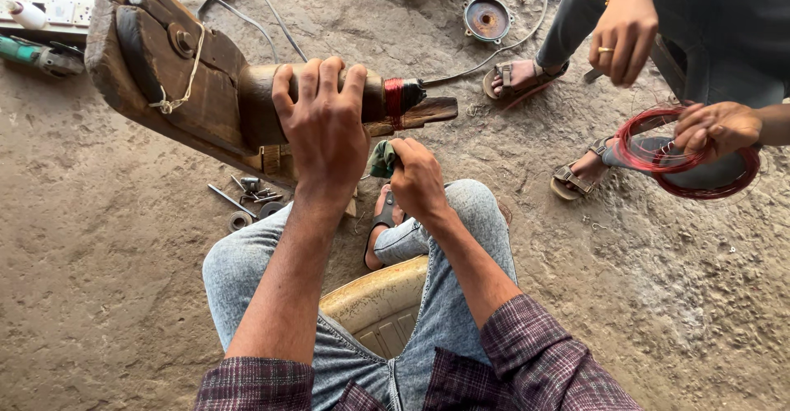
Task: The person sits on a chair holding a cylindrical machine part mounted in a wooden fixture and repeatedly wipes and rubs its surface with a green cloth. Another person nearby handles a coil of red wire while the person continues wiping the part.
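Already a band of red wire point(394, 97) is wound around the spindle near its tip, so some winding looks done, though a co-worker's hand point(714, 129) holds a large red wire coil point(687, 154) that suggests more remains. Clenched over the wooden winding jig's cylindrical spindle point(346, 98), the left hand point(323, 127) grips it from above, while the right hand point(415, 178) pinches a green cloth point(382, 159) just beneath it. Propped above the dirt floor point(107, 279) over the person's knees, the jig runs roughly left to right, spindle tip pointing right towards the co-worker.
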